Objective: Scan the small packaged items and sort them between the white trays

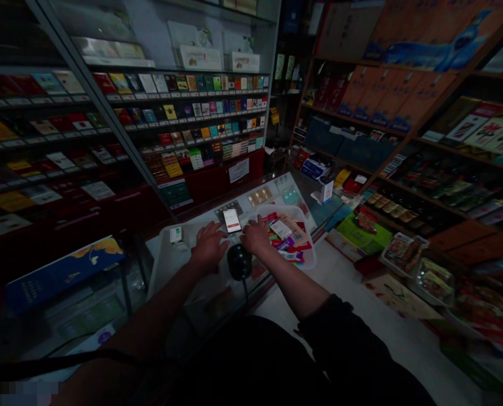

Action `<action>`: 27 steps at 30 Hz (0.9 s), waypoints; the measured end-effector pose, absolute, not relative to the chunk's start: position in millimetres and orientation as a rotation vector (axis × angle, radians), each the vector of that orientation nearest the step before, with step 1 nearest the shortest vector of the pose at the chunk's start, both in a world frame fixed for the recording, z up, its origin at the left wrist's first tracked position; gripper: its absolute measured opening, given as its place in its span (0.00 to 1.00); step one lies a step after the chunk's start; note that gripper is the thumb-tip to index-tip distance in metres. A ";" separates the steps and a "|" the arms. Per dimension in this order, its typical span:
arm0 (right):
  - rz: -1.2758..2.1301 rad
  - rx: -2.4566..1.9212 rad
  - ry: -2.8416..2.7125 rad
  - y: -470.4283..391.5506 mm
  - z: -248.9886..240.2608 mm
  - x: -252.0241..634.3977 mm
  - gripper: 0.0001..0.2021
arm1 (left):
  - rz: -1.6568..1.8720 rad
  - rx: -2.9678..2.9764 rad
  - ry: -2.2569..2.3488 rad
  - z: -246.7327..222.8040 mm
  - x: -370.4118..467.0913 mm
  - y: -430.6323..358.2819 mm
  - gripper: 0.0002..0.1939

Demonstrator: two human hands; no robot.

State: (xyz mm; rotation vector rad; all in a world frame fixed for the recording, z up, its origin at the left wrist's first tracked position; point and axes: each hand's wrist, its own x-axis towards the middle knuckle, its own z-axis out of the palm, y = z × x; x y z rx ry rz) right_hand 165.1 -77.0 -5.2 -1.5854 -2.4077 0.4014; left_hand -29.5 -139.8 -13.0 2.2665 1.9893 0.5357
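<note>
My left hand (209,243) lies palm down with fingers spread on a white tray (167,265) on the glass counter, holding nothing. My right hand (255,234) rests at the edge of a clear plastic bin (308,256) filled with several colourful packets (287,237); whether it grips one I cannot tell. A lit phone (232,220) lies flat between and just beyond both hands. A small white and green box (176,235) stands on the tray left of my left hand. A black round scanner (239,262) sits below my wrists.
Shelves of cigarette packs (184,113) rise behind the counter. Boxed goods fill the right wall shelves (387,96). Snack trays (404,251) and packets crowd the right side. A blue carton (61,273) lies on the glass case at left. A tissue box (324,190) stands further back.
</note>
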 end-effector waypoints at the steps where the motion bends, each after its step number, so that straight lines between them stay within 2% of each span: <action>1: 0.398 -1.618 -2.394 -74.5 -6.1 173.7 0.15 | 0.532 2.283 1.960 -11.0 -22.3 -135.7 0.16; 11: 0.330 -1.946 -2.112 -51.6 -24.9 262.6 0.21 | 0.407 2.337 1.694 -1.2 63.9 -93.2 0.27; 18: 0.273 -1.992 -2.077 -34.0 -39.9 311.3 0.21 | 0.211 2.247 1.704 -17.6 133.8 -62.5 0.24; 23: 0.326 -1.909 -2.212 -21.4 -45.1 326.2 0.28 | 0.020 2.157 1.703 -33.1 165.2 -48.3 0.37; 27: 0.367 -1.890 -2.347 -13.1 -46.5 332.2 0.27 | -0.074 2.115 1.716 -47.7 177.2 -43.7 0.40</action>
